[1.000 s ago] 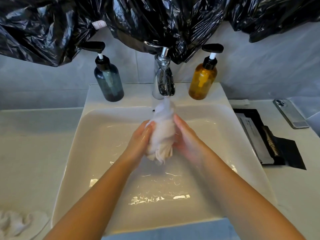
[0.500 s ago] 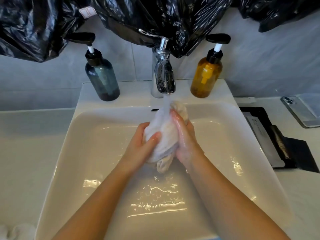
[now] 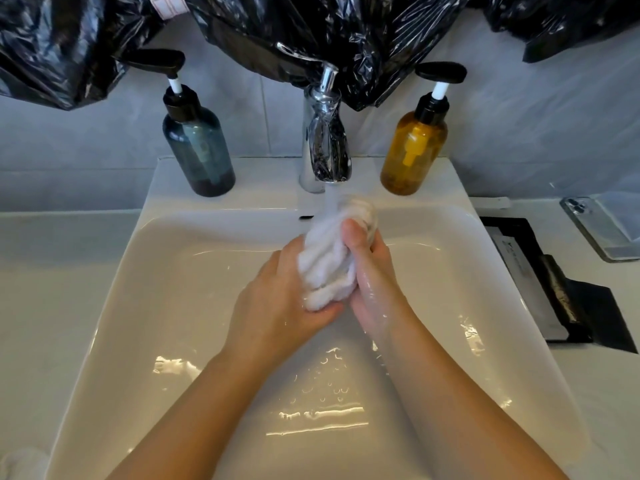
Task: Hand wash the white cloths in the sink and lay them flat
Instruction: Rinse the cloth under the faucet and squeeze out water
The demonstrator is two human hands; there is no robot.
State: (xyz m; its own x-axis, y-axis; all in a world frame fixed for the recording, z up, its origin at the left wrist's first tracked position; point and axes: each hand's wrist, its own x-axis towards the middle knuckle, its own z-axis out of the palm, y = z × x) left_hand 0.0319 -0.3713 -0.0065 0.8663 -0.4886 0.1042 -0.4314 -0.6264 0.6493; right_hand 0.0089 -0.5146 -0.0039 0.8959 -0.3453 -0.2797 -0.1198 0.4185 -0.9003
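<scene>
Your left hand [image 3: 277,299] and right hand [image 3: 372,271] clamp a sodden, bunched white cloth [image 3: 327,265] (soft, heavy, probably slippery), best gripped round its middle.

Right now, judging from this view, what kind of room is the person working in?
Most likely a bathroom or washroom: a white basin sink with a running chrome tap, a blue pump bottle and an amber pump bottle on its back ledge, and a tiled wall behind.
</scene>
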